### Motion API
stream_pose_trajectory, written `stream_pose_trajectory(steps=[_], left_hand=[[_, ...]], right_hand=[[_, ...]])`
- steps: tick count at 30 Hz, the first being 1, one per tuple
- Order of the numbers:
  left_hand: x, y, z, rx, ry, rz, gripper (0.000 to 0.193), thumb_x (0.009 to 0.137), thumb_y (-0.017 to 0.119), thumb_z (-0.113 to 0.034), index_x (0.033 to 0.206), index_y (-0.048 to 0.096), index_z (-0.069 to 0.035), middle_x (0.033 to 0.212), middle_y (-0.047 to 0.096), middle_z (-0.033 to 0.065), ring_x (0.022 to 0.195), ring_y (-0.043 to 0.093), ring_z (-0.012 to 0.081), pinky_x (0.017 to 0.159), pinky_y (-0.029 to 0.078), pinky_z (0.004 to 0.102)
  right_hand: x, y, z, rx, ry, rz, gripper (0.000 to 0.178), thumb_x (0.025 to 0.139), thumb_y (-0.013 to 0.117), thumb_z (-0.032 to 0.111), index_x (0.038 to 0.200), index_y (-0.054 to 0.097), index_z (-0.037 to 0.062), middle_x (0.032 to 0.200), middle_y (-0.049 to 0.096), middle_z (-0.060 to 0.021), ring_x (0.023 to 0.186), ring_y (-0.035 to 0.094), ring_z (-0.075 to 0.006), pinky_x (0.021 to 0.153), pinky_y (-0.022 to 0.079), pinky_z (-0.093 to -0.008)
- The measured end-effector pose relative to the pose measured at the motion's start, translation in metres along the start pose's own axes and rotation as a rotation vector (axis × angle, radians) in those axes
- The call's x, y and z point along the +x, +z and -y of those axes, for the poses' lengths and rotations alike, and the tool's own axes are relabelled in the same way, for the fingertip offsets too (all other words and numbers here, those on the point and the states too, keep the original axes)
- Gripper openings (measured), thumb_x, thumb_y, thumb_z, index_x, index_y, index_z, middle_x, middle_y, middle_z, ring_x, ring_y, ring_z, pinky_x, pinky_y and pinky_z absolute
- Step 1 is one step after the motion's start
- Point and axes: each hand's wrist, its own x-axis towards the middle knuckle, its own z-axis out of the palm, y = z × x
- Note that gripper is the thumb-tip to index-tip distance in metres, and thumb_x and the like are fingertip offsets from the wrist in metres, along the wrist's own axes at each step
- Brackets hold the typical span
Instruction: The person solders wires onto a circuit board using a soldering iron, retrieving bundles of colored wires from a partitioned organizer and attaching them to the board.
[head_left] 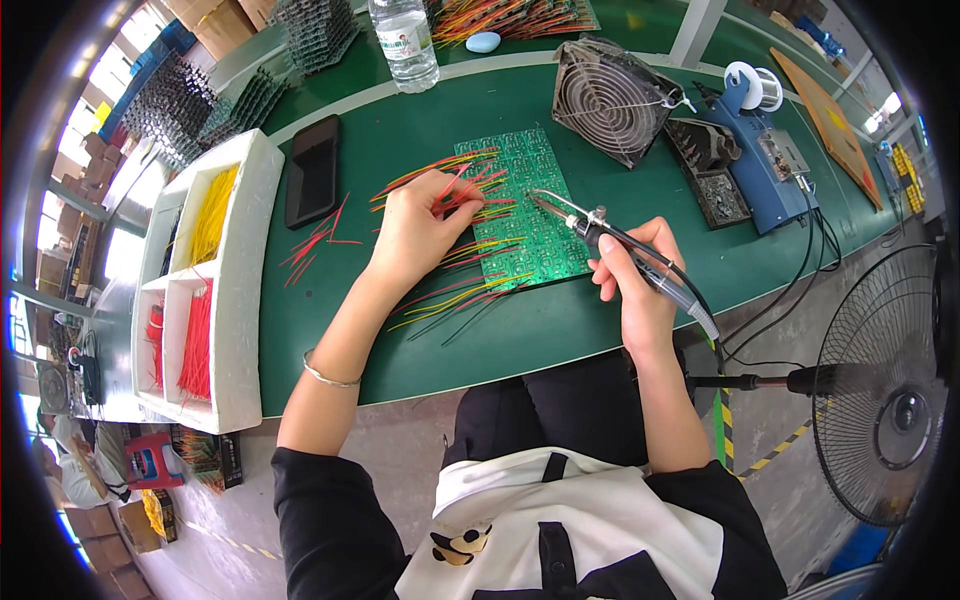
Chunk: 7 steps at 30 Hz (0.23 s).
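Note:
A green circuit board panel (545,225) lies on the green table in front of me. Red, yellow and black wires (455,292) stick out from its left side. My left hand (420,220) is over the panel's left edge, its thumb and fingers pinched on a red wire (462,182). In my right hand (640,285) is a soldering iron (655,280) with a wire-feed tube along it. Its tip points left and rests over the upper middle of the panel; whether it touches cannot be made out.
At left stand a white foam tray (250,300) of sorted wires, a black phone (313,172) and loose red wires (320,240). Beyond the panel are a water bottle (405,50) and a small square fan (610,95). A blue solder feeder (770,160) sits at right; a floor fan (885,390) stands beside the table.

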Motion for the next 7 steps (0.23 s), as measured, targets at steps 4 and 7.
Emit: stream_pose_trajectory(steps=[4,7], left_hand=[[-0.0006,-0.0015,-0.0012,0.003,-0.038,0.027,0.011,0.075,0.066,-0.009,0.084,0.065,-0.003,0.077,0.061,0.0060,0.059,0.051,0.0127,0.055,0.042,0.0257],[-0.0001,-0.0053,-0.0022,0.002,-0.143,0.065,0.013,0.075,0.067,-0.011,0.086,0.065,-0.004,0.082,0.064,0.0063,0.060,0.052,0.0131,0.056,0.041,0.0250]], right_hand=[[-0.0003,0.0008,0.0003,0.005,0.007,0.002,0.018,0.083,0.063,0.008,0.080,0.045,0.0039,0.065,0.058,-0.0062,0.051,0.053,-0.0068,0.042,0.040,-0.0180],[0.0002,0.0019,-0.0008,-0.006,0.011,-0.005,0.019,0.083,0.063,0.008,0.080,0.045,0.0041,0.065,0.057,-0.0062,0.051,0.053,-0.0068,0.042,0.040,-0.0179]])
